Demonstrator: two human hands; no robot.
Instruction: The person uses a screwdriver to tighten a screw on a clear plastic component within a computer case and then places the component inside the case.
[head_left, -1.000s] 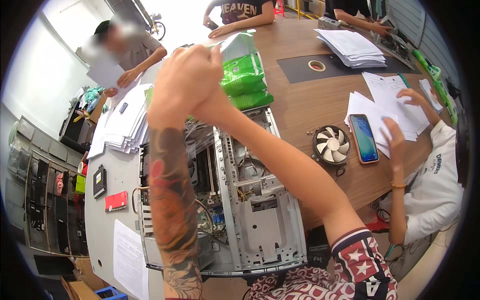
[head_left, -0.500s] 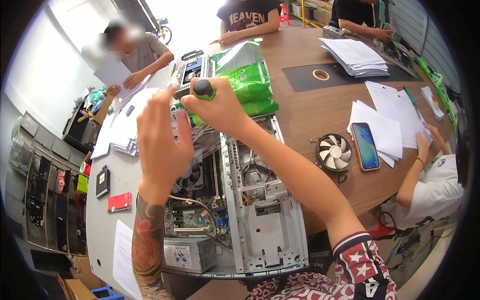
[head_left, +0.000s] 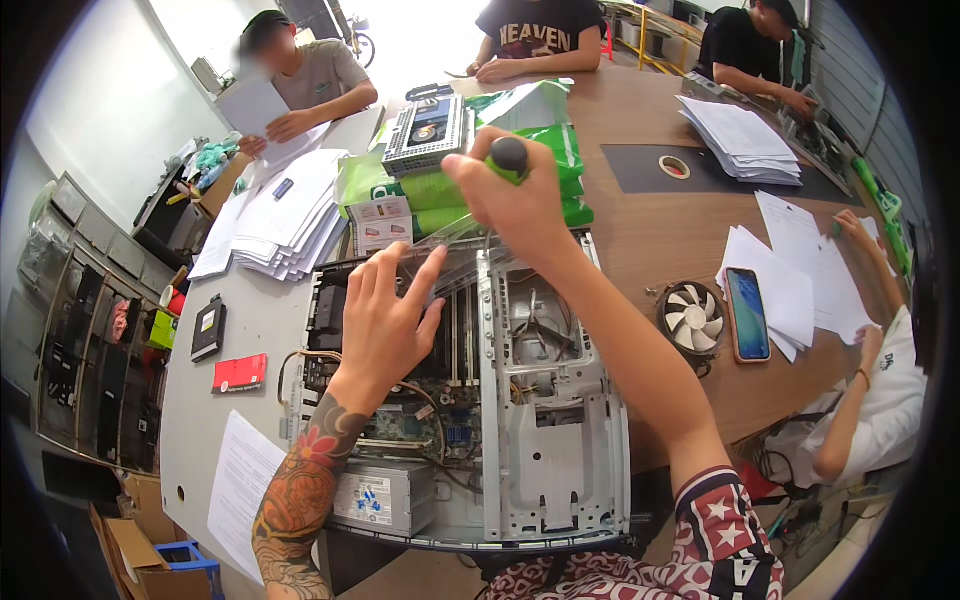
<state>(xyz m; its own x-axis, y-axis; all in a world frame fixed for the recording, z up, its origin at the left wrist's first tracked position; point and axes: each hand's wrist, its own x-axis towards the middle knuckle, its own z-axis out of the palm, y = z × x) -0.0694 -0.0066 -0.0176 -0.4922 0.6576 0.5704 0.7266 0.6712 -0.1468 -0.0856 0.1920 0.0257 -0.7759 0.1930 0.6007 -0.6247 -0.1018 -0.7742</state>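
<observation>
A screwdriver (head_left: 509,156) with a black and green handle is gripped in my right hand (head_left: 520,205), above the far edge of an open desktop computer case (head_left: 560,470). The screwdriver's tip is hard to make out. Over the case's left half, my left hand (head_left: 390,320) has its fingers spread, with its fingertips near a clear plastic piece (head_left: 455,245). Whether they touch it I cannot tell. Below that hand the motherboard (head_left: 400,425) partly shows, and a silver power supply (head_left: 385,500) sits at the case's near left corner.
Behind the case, a metal drive cage (head_left: 425,135) rests on green plastic packages (head_left: 575,165). To the right are a cooling fan (head_left: 692,318), a phone (head_left: 748,315) and papers (head_left: 770,285). Left lie a paper stack (head_left: 290,225), a black drive (head_left: 209,328) and a red box (head_left: 239,373). Other people sit around the table.
My left hand has lowered over the case and spread its fingers. My right hand, with the screwdriver, appears further right. The whole view has shifted, uncovering the drive cage.
</observation>
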